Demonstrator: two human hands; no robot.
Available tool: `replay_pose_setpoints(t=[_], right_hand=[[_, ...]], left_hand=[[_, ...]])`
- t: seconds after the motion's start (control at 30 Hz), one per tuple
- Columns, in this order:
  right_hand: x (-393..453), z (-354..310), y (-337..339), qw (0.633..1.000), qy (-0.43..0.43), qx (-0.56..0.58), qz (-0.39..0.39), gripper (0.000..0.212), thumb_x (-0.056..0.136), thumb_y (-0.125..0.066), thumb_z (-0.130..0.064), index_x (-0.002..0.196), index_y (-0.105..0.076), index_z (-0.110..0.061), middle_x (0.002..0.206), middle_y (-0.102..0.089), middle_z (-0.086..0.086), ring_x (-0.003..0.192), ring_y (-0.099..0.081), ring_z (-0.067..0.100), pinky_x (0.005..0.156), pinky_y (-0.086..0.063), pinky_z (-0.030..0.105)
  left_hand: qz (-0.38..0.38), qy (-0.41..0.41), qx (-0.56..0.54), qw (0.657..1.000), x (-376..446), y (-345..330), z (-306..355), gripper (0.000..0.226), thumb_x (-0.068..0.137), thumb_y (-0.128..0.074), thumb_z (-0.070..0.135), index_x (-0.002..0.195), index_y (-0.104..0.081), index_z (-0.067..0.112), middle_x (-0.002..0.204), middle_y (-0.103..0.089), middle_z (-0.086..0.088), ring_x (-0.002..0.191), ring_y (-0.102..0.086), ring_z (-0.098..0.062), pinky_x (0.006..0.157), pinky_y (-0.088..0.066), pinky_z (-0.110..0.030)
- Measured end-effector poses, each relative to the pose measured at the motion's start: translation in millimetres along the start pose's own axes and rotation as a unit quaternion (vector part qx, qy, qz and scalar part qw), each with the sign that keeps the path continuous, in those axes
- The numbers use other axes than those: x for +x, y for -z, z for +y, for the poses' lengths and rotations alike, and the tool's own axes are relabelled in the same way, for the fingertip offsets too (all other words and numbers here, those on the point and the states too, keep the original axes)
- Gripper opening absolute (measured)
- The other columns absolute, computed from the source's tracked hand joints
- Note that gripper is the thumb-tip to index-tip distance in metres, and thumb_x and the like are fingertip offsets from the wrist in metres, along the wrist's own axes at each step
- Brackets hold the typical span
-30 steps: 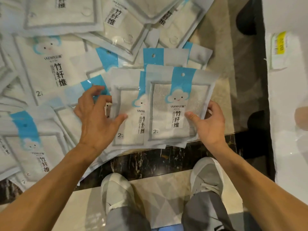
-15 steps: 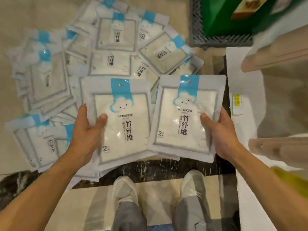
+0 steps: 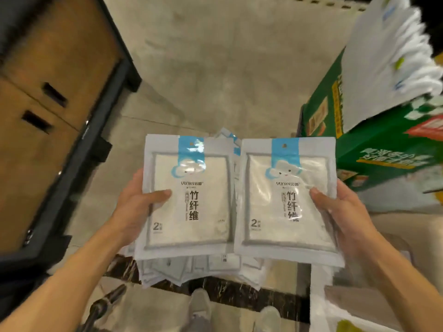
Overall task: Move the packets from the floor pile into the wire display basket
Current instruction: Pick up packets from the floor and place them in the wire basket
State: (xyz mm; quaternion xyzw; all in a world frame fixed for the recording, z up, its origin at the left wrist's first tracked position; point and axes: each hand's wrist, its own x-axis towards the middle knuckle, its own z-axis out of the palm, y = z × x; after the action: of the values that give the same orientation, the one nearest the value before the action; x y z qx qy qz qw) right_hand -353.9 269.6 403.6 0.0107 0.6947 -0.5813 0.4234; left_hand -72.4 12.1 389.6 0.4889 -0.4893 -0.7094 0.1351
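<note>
Right at the bottom edge you can just catch two grey shoes (image 3: 201,305), toes only, cut off by the frame, standing by a dark marbled floor strip (image 3: 230,292).

Both forearms come up from the bottom corners. The left hand (image 3: 134,212) grips the left stack of packets (image 3: 187,195) by its left side, thumb across the front and the other fingers hidden behind. The right hand (image 3: 340,212) does the same on the right stack of packets (image 3: 285,200), thumb on the front near its right side. So both hands are full, holding the stacks flat-ish in the middle of the frame, side by side, inner sides touching or a bit overlapped, can't tell which.

The packets are glossy white pouches with a clear window showing a pale folded cloth, a blue band at the top with a hang hole, a little cloud face, black Chinese lettering down the middle and a "2" bottom left. Glare smears the print on the right one.

More packets (image 3: 199,264) poke out below the held ones and a few corners above them; how many are in each stack I can't say, and whether those lower ones are held or on the floor isn't clear either.

Beyond that, bare beige floor (image 3: 215,68) runs up the middle, the widest open space. At the left sits a dark-framed brown cabinet (image 3: 48,92), at the right a green carton (image 3: 374,144) with a blurred white bundle (image 3: 388,56) at the upper right. No wire basket that I can make out.
</note>
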Motion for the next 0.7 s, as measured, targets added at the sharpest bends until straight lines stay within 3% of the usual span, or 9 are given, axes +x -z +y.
replay_pose_setpoints(t=[0.07, 0.17, 0.27, 0.37, 0.5, 0.6, 0.7], right_hand=[[-30.2, -57.0, -30.8, 0.999, 0.024, -0.026, -0.018, 0.03, 0.099, -0.06, -0.003, 0.124, -0.066, -0.02, 0.111, -0.078, 0.012, 0.1, -0.075, 0.035, 0.086, -0.061, 0.057], [-79.9, -141.1, -76.3, 0.996, 0.07, -0.049, -0.036, 0.024, 0.099, -0.06, -0.003, 0.118, -0.066, -0.017, 0.102, -0.079, 0.009, 0.088, -0.078, 0.028, 0.069, -0.065, 0.042], [-132.7, -216.1, -119.9, 0.99, 0.106, -0.057, -0.074, 0.023, 0.098, -0.06, -0.002, 0.116, -0.065, -0.016, 0.099, -0.08, 0.008, 0.083, -0.078, 0.024, 0.062, -0.064, 0.038], [-185.6, -277.9, -161.1, 0.983, 0.136, -0.05, -0.115, 0.023, 0.097, -0.061, -0.002, 0.116, -0.064, -0.016, 0.096, -0.08, 0.007, 0.079, -0.078, 0.025, 0.056, -0.062, 0.036], [-248.9, -333.7, -213.9, 0.966, 0.181, -0.06, -0.175, 0.024, 0.097, -0.062, -0.003, 0.119, -0.061, -0.012, 0.089, -0.08, 0.005, 0.073, -0.078, 0.023, 0.053, -0.061, 0.034], [-285.6, -353.5, -247.2, 0.952, 0.206, -0.058, -0.218, 0.025, 0.098, -0.06, -0.003, 0.121, -0.062, -0.011, 0.097, -0.08, 0.01, 0.077, -0.078, 0.025, 0.056, -0.062, 0.035], [-314.2, -360.7, -276.8, 0.939, 0.213, -0.066, -0.264, 0.026, 0.098, -0.06, -0.004, 0.123, -0.062, -0.01, 0.098, -0.079, 0.012, 0.079, -0.078, 0.027, 0.057, -0.062, 0.036]], left_hand=[[0.011, -0.033, -0.004, 0.999, -31.8, 21.9, 54.5, 0.064, 0.083, -0.066, -0.011, 0.138, -0.053, 0.019, 0.124, -0.072, -0.014, 0.107, -0.073, -0.035, 0.084, -0.061, -0.056], [0.033, -0.075, -0.035, 0.996, -86.5, 51.8, 138.2, 0.051, 0.086, -0.061, -0.014, 0.124, -0.057, 0.02, 0.112, -0.076, -0.01, 0.095, -0.076, -0.031, 0.069, -0.064, -0.045], [0.052, -0.106, -0.069, 0.991, -144.5, 88.4, 209.1, 0.05, 0.083, -0.065, -0.012, 0.121, -0.058, 0.02, 0.111, -0.076, -0.012, 0.096, -0.075, -0.036, 0.073, -0.063, -0.051], [0.075, -0.144, -0.088, 0.983, -201.8, 125.0, 264.2, 0.066, 0.067, -0.078, -0.007, 0.125, -0.057, 0.015, 0.119, -0.072, -0.019, 0.101, -0.072, -0.042, 0.081, -0.061, -0.058], [0.098, -0.206, -0.103, 0.968, -277.4, 170.6, 311.1, 0.077, 0.061, -0.08, 0.004, 0.133, -0.054, 0.012, 0.123, -0.07, -0.021, 0.106, -0.069, -0.046, 0.09, -0.055, -0.064], [0.118, -0.239, -0.098, 0.959, -327.5, 200.1, 325.9, 0.096, 0.048, -0.096, 0.022, 0.134, -0.055, 0.013, 0.124, -0.07, -0.021, 0.107, -0.069, -0.046, 0.09, -0.055, -0.064], [0.155, -0.272, -0.119, 0.942, -375.8, 221.3, 327.1, 0.08, 0.057, -0.089, 0.015, 0.131, -0.058, 0.011, 0.123, -0.069, -0.024, 0.102, -0.072, -0.042, 0.08, -0.062, -0.054]])
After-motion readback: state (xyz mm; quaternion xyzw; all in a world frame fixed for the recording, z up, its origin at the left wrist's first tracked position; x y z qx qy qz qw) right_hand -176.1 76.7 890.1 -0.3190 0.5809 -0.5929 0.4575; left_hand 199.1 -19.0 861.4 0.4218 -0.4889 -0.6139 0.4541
